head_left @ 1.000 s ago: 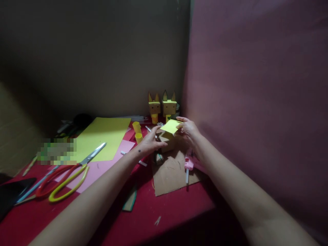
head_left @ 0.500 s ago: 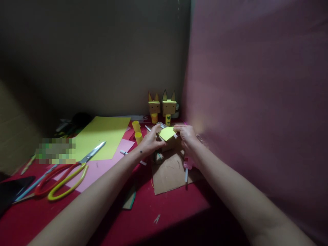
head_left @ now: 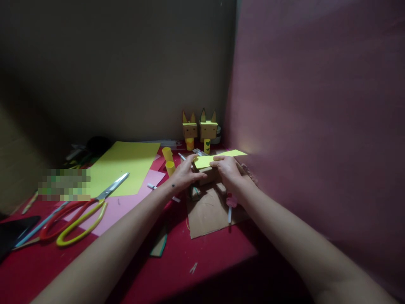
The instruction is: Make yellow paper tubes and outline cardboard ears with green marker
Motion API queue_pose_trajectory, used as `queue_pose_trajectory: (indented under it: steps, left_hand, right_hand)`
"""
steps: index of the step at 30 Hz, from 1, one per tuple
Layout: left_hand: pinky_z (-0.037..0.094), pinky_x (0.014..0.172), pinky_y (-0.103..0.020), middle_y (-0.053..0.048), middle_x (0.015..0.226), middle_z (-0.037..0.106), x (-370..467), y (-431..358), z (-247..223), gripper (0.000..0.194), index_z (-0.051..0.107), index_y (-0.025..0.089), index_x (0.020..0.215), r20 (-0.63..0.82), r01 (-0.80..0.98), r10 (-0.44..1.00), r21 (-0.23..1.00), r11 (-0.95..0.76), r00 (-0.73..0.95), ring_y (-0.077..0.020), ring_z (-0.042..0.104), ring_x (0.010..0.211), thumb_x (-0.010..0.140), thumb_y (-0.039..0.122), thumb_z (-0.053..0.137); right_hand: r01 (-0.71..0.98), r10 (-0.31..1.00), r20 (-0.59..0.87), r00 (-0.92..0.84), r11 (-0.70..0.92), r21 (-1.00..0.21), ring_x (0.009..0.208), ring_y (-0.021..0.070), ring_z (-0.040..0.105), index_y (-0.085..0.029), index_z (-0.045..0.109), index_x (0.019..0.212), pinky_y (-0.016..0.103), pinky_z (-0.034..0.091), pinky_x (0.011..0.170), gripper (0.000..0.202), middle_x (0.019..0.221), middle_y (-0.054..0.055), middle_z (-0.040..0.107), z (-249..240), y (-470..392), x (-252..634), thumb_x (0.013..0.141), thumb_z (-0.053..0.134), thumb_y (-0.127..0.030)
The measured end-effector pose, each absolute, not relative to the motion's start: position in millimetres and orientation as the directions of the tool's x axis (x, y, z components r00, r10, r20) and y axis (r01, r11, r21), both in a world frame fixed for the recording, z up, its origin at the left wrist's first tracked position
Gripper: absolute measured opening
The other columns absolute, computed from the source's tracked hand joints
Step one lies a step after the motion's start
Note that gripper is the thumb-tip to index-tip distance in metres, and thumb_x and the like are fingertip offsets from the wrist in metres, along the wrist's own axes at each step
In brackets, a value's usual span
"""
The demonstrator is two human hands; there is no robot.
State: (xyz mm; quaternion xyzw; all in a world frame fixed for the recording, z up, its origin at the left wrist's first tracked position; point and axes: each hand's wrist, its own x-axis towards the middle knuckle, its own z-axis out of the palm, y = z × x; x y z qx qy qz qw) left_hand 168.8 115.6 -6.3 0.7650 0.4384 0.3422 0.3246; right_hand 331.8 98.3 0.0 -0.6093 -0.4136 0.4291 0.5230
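A small cardboard box [head_left: 209, 176] is held above a flat cardboard sheet [head_left: 207, 217]. Across its top lies a yellow paper strip [head_left: 204, 161], whose far end sticks out to the right past the box. My left hand [head_left: 186, 172] grips the box at its left side, thumb along the front. With its fingers pressed on the strip, my right hand [head_left: 226, 168] is at the box's right part; its thumb is hardly visible. Two cardboard figures with pointed ears, a left one [head_left: 190, 130] and a right one [head_left: 208, 131], stand behind the hands.
Left of my hands are two yellow paper rolls [head_left: 170, 168], a large yellow sheet [head_left: 126, 162], pink paper [head_left: 109, 217] and open scissors [head_left: 101, 200]. A marker [head_left: 229, 214], a cardboard scrap [head_left: 159, 246] and a small clothespin [head_left: 193, 267] lie nearer. A pink wall [head_left: 316, 105] rises at right.
The yellow paper on the box now reaches out to the right as a long strip. My right hand has shifted onto the strip's front edge. My left hand stays at the box.
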Motion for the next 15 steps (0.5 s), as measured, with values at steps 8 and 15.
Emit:
queue_pose_trajectory:
  steps: [8,15]
  left_hand:
    - [0.057,0.089,-0.046,-0.01,0.126,0.062,166.6,117.2,-7.7,0.036,0.058,0.017,0.126,0.262,0.526,0.892,0.733,-0.432,0.368,-0.025,0.065,0.106,0.096,0.035,0.063]
    - [0.056,0.091,-0.048,-0.01,0.126,0.062,156.6,98.4,19.1,0.035,0.059,0.017,0.125,0.376,0.534,0.858,0.673,-0.512,0.349,-0.0254,0.064,0.108,0.095,0.035,0.063]
  right_hand:
    - [0.058,0.964,-0.079,0.256,-0.097,-0.994,0.106,0.0236,0.065,-0.017,0.06,0.126,0.044,0.057,0.088,0.034,0.126,0.01,0.063,4.9,92.5,332.7,0.097,0.063,-0.034]
    - [0.029,0.963,0.079,0.258,0.074,-0.997,0.105,0.023,0.066,-0.016,0.061,0.123,0.044,0.057,0.088,0.031,0.124,0.009,0.064,17.3,78.5,325.0,0.097,0.063,-0.033]
